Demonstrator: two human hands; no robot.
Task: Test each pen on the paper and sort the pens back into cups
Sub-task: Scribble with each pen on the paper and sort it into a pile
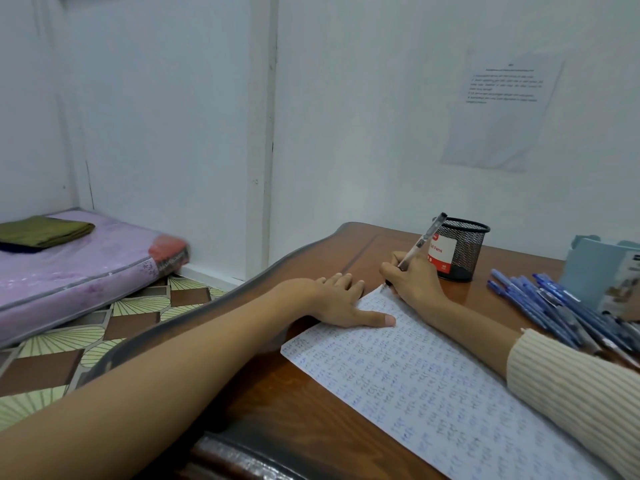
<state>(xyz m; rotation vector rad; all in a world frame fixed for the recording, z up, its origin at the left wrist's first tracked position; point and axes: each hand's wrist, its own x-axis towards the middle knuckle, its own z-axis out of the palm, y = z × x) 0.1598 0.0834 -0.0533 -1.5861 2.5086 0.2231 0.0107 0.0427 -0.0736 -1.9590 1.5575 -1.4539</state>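
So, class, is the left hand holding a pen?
No, the left hand lies flat with its thumb on the paper, while the right hand grips the pen.

A brown wooden table with a wavy edge lies under the left hand's fingers. Well to their left, on a floor of brown and fan-patterned tiles, sits a lilac mattress in plastic wrap, with a folded olive cloth on top. High above and right of the fingers, a printed sheet hangs on the white wall.
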